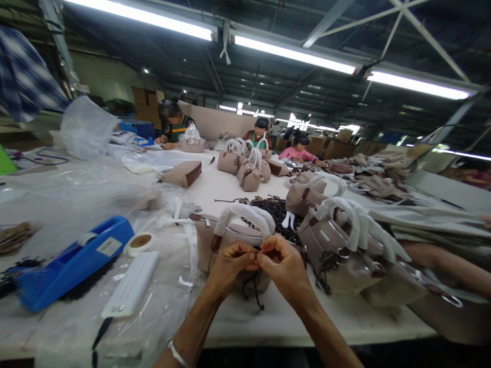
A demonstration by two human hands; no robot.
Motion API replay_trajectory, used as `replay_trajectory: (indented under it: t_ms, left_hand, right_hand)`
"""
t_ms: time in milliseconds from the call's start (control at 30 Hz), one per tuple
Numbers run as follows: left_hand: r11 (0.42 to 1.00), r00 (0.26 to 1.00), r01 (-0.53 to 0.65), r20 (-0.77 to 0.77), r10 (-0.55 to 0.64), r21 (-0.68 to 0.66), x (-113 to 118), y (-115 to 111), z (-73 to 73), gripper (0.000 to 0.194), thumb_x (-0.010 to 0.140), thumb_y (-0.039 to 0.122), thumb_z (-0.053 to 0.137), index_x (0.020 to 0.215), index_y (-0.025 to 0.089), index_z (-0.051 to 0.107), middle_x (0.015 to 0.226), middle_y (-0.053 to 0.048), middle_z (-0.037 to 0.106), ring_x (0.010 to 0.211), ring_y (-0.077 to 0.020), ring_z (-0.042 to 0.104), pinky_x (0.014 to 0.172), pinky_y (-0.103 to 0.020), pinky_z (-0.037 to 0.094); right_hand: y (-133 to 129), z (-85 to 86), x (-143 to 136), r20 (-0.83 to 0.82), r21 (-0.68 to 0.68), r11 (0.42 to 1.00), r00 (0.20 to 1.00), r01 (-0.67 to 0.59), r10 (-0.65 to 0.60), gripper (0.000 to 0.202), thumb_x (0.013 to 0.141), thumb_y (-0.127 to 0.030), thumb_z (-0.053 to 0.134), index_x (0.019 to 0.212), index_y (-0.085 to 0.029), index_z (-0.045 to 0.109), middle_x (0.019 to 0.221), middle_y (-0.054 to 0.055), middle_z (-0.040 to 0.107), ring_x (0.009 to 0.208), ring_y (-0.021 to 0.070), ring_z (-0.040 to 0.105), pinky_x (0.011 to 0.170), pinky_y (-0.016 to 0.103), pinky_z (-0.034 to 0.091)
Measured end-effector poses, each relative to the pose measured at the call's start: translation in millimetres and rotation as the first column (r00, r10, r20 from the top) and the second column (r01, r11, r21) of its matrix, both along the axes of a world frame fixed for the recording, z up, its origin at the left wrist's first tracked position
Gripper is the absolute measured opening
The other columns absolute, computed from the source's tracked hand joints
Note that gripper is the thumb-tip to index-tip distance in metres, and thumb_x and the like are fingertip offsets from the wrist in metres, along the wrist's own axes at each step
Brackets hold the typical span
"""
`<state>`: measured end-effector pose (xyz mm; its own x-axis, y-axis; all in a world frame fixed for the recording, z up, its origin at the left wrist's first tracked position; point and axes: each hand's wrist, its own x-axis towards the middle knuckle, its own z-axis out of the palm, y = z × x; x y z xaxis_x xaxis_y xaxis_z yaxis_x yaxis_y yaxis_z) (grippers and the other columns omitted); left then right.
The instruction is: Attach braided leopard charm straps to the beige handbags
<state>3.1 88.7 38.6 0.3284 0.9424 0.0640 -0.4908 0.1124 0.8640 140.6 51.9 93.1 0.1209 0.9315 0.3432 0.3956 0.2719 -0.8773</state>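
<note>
A beige handbag [207, 243] with wrapped white handles [245, 212] stands upright on the table before me. Both hands meet at its front, below the handles. My left hand [233, 258] pinches something small between thumb and fingers. Opposite it, my right hand [282, 258] pinches at the same spot, fingertips almost touching the left ones. A dark braided cord with a tassel [255, 291] hangs beneath the fingers against the bag. The fingers hide most of what they grip, apparently part of this cord. Behind the bag lies a heap of dark cord charms [272, 209].
Several finished-looking handbags [341, 250] crowd the right, with another person's arm [448, 260] beside them. A blue tape dispenser [80, 260], a tape roll [140, 244] and a white power strip [132, 286] lie left on plastic sheeting. More bags [251, 174] and co-workers are farther back.
</note>
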Motion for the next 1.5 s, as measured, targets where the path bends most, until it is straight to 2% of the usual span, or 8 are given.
replay_trajectory:
  t_ms: [133, 400, 767, 900, 1067, 1300, 1400, 1500]
  left_hand:
    - [0.999, 0.999, -0.013, -0.034, 0.014, 0.036, -2, -1, 3.2, 0.026, 0.062, 0.034, 0.086, 0.072, 0.014, 0.073, 0.07, -0.002, 0.071, 0.063, -0.0129, 0.064, 0.066, -0.026, 0.055]
    - [1.0, 1.0, 0.019, -0.023, -0.018, 0.012, -4, -5, 3.8, 0.029, 0.064, 0.037, 0.085, 0.074, 0.014, 0.073, 0.074, -0.004, 0.073, 0.068, -0.0145, 0.066, 0.069, -0.026, 0.055]
    - [0.999, 0.999, -0.01, -0.043, 0.012, 0.045, -2, -4, 0.0, 0.026, 0.065, 0.036, 0.084, 0.073, 0.014, 0.073, 0.071, -0.003, 0.072, 0.064, -0.0141, 0.064, 0.066, -0.026, 0.054]
    - [0.981, 0.983, -0.045, -0.166, 0.077, 0.189, -5, -3, 3.3, 0.021, 0.069, 0.036, 0.08, 0.073, 0.016, 0.075, 0.069, -0.003, 0.072, 0.063, -0.0152, 0.063, 0.063, -0.024, 0.051]
    - [0.905, 0.88, -0.048, -0.41, 0.239, 0.423, -5, -5, 14.4, 0.014, 0.072, 0.033, 0.077, 0.069, 0.019, 0.076, 0.066, -0.002, 0.072, 0.064, -0.0154, 0.062, 0.061, -0.022, 0.045]
    - [0.991, 0.999, -0.023, -0.046, 0.029, 0.134, 3, -5, -0.1, 0.026, 0.07, 0.039, 0.078, 0.076, 0.018, 0.064, 0.065, -0.001, 0.071, 0.06, -0.0158, 0.065, 0.06, -0.025, 0.052]
    - [0.995, 1.0, 0.025, -0.004, -0.024, 0.096, 4, -3, -3.8, 0.032, 0.068, 0.042, 0.08, 0.071, 0.016, 0.061, 0.065, -0.002, 0.07, 0.06, -0.0154, 0.065, 0.062, -0.026, 0.054]
    - [0.993, 1.0, -0.005, -0.027, 0.008, 0.116, 4, -5, -1.0, 0.034, 0.068, 0.045, 0.078, 0.069, 0.016, 0.06, 0.064, -0.001, 0.069, 0.059, -0.015, 0.064, 0.061, -0.027, 0.054]
  right_hand:
    - [1, 0.3, 0, 0.067, -0.009, 1.0, 0.998, 0.005, -0.004, 0.009, 0.066, -0.018, 0.06, 0.075, -0.02, 0.058, 0.067, -0.002, 0.059, 0.061, 0.014, 0.054, 0.057, 0.023, 0.044]
    - [-1, 3.3, 2, -0.072, -0.052, 0.998, 0.997, -0.037, 0.034, 0.01, 0.067, -0.023, 0.063, 0.072, -0.019, 0.056, 0.063, -0.003, 0.055, 0.058, 0.0126, 0.05, 0.052, 0.022, 0.041]
    - [0, 2.1, 0, 0.013, -0.037, 0.999, 0.999, -0.037, 0.037, 0.008, 0.067, -0.02, 0.061, 0.072, -0.02, 0.054, 0.063, -0.004, 0.055, 0.058, 0.0118, 0.049, 0.053, 0.022, 0.04]
    - [0, 7.1, 2, -0.013, -0.096, 0.994, 0.998, -0.056, 0.055, 0.01, 0.065, -0.022, 0.062, 0.067, -0.02, 0.053, 0.061, -0.005, 0.052, 0.057, 0.0113, 0.046, 0.052, 0.022, 0.037]
    - [3, 12.7, 8, -0.125, -0.209, 0.966, 0.984, -0.151, 0.126, 0.01, 0.061, -0.021, 0.06, 0.065, -0.02, 0.051, 0.059, -0.006, 0.049, 0.055, 0.0094, 0.041, 0.049, 0.02, 0.033]
    - [5, 12.1, 7, -0.188, -0.185, 0.973, 0.977, -0.14, 0.105, 0.014, 0.062, -0.022, 0.062, 0.067, -0.02, 0.049, 0.06, -0.006, 0.047, 0.056, 0.0091, 0.041, 0.05, 0.02, 0.033]
    - [5, 10.7, 5, -0.146, -0.181, 0.976, 0.985, -0.123, 0.097, 0.013, 0.062, -0.021, 0.061, 0.068, -0.02, 0.05, 0.061, -0.006, 0.047, 0.057, 0.0094, 0.041, 0.051, 0.02, 0.033]
    - [5, 9.8, 4, -0.103, -0.159, 0.982, 0.991, -0.1, 0.084, 0.011, 0.062, -0.02, 0.06, 0.067, -0.019, 0.05, 0.062, -0.005, 0.049, 0.059, 0.0098, 0.043, 0.052, 0.021, 0.034]
